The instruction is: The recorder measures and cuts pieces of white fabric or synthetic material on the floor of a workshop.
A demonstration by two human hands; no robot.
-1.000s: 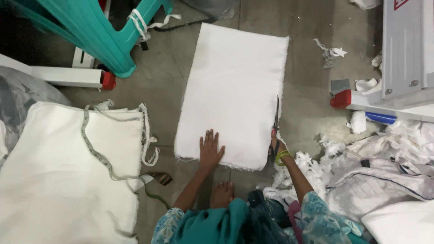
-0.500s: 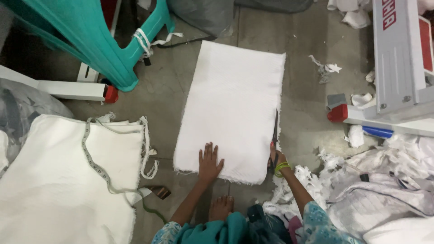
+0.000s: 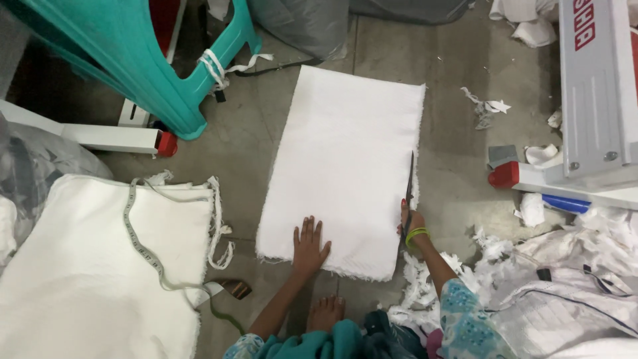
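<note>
A white rectangular cloth (image 3: 345,153) lies flat on the grey floor. My left hand (image 3: 310,244) presses flat on its near edge, fingers spread. My right hand (image 3: 409,219) grips dark scissors (image 3: 409,183) whose blades point away from me along the cloth's frayed right edge. A green bangle sits on that wrist. My bare foot (image 3: 325,312) shows just below the cloth.
A stack of white cloth (image 3: 86,279) with a measuring tape (image 3: 143,246) lies at left. A teal plastic chair (image 3: 133,60) stands at top left. White scraps (image 3: 425,292) and bundled fabric (image 3: 565,286) pile at right, beside a white metal frame (image 3: 591,93) with red caps.
The view has shifted slightly, so the cloth sits lower in frame. The scissors stay along the right edge and have advanced a little; the left hand remains pressed on the cloth.
</note>
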